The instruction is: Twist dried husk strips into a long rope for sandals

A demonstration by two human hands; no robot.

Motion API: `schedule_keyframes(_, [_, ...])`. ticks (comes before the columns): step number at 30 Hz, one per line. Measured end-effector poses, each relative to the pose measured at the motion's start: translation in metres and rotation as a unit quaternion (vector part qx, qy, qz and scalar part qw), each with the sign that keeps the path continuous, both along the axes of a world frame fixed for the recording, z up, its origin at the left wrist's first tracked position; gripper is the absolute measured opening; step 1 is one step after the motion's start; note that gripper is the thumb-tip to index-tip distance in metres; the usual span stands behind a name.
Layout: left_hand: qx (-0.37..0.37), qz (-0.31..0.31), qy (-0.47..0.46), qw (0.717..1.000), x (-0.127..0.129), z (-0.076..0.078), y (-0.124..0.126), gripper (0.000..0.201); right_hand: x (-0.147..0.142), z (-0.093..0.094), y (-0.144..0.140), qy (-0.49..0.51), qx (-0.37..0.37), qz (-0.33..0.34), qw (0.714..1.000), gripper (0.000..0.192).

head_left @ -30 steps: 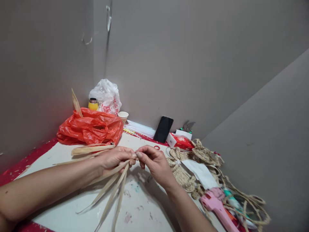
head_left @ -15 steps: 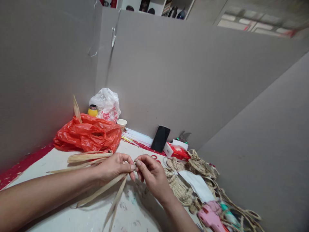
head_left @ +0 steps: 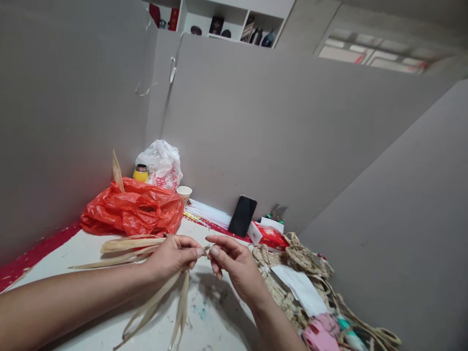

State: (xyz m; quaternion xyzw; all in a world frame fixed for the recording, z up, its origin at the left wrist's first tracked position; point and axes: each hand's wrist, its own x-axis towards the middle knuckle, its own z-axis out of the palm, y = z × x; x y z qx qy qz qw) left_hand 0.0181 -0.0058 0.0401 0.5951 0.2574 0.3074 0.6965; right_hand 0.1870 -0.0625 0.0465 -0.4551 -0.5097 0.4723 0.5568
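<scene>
Plain grey partition panels box in the spot on three sides, meeting in a corner at the back left, with another grey panel slanting in on the right. A couple of wire hooks hang on the left panel near the corner. Over the top edge you can see a white shelf unit with bottles and small dark items in its cubbies, and next to it a ceiling window or light panel with a grid. The white worktop is paint-smudged, with a red edge. Light is soft and even.
</scene>
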Motion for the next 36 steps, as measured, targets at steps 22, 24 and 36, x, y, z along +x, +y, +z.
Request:
schedule_keyframes(22, [-0.054, -0.040, 0.008, 0.998, 0.001, 0.003, 0.002, 0.030, 0.004, -0.003, 0.003, -0.019, 0.011, -0.023, 0.999, 0.026])
schedule_keyframes(24, [-0.085, -0.053, 0.001, 0.995, 0.000, 0.005, 0.001, 0.030, 0.004, -0.004, 0.002, -0.010, 0.005, 0.003, 1.000, 0.031])
schedule_keyframes(36, [-0.056, -0.091, 0.018, 0.994, -0.003, 0.014, -0.005, 0.035, 0.011, -0.005, -0.002, -0.022, -0.019, 0.068, 0.997, 0.020])
